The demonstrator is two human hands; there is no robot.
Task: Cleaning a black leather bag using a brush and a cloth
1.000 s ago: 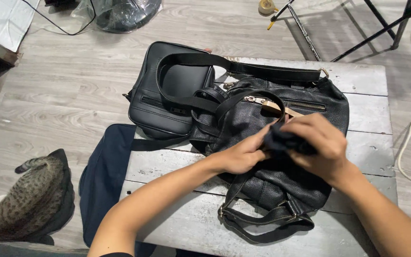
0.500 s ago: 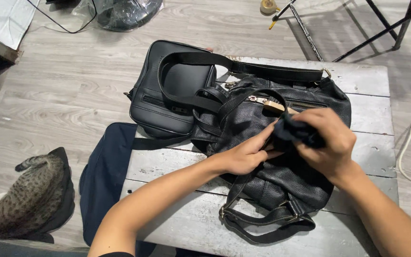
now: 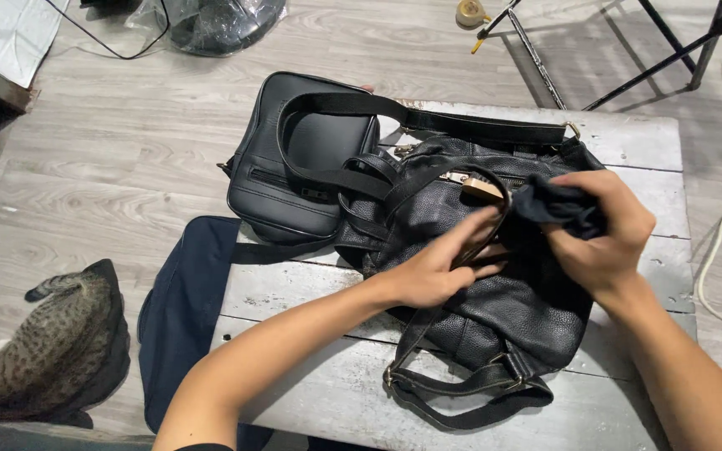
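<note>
Dark cloth [image 3: 560, 209]: a small wad of black fabric, bunched up in the right hand just above the upper right part of the backpack, close to its zip.
Right hand [image 3: 603, 238]: fingers curled tight round the cloth, gripping it so it stays balled.
Left hand [image 3: 436, 267]: laid flat on the bag's front with fingers stretched out, seemingly to pin the leather down.
Black leather backpack [image 3: 495, 309]: lying flat on the table, straps trailing toward the near edge, brass zip along its top.
Smaller black bag [image 3: 298, 159]: beside it at the table's far left corner, its strap draped across the backpack.
Table [image 3: 628, 142]: worn whitish planks.
Tabby cat [image 3: 39, 351]: on the floor, well to the left.
</note>
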